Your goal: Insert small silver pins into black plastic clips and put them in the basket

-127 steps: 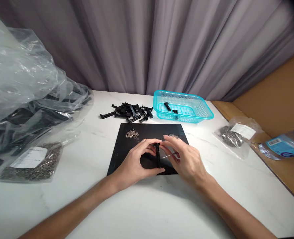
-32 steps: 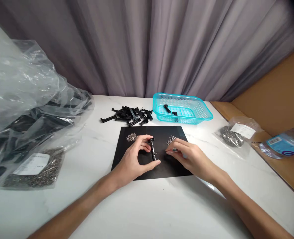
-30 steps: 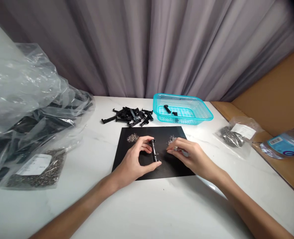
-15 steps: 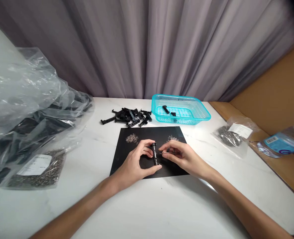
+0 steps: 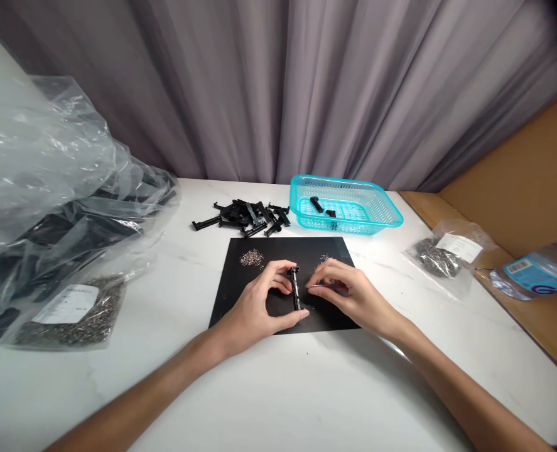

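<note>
My left hand (image 5: pixel 262 301) grips a narrow black plastic part (image 5: pixel 296 289) by its two ends, thumb at the near end and fingers at the far end. The part stands lengthwise above a black mat (image 5: pixel 240 301). Just to its right, my right hand (image 5: pixel 348 290) pinches thin metal tweezers (image 5: pixel 323 287), mostly hidden by the fingers. The fingertips are a little apart from the black part. On the mat lie a heap of small metal pieces (image 5: pixel 251 257) at the left and another small heap (image 5: pixel 324 257), partly hidden behind my right hand.
Similar black parts (image 5: pixel 245 216) lie piled behind the mat. A turquoise basket (image 5: pixel 391 216) holds a few black pieces. Bags of metal pieces lie at left (image 5: pixel 85 314) and right (image 5: pixel 438 257). A large clear plastic bag (image 5: pixel 61 144) stands left; a plastic bottle (image 5: pixel 537 273) lies right.
The whole view has shifted slightly. My right fingers have curled in more around the tweezers, beside the black part. My left hand keeps the same hold.
</note>
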